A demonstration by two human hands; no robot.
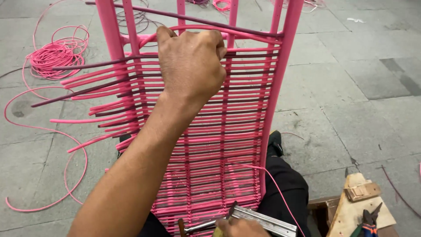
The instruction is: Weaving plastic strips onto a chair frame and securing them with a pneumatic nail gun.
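Grey paving underlies pink woven frame (210,131); right hand (239,228) partly cropped.

A grey paved floor (359,87) of large stone slabs carries everything. At the upper left of the frame a coil of pink cord (57,55) lies on it, with a loose pink strand (66,175) looping down the left side. A dark strand (397,186) lies at the right edge.
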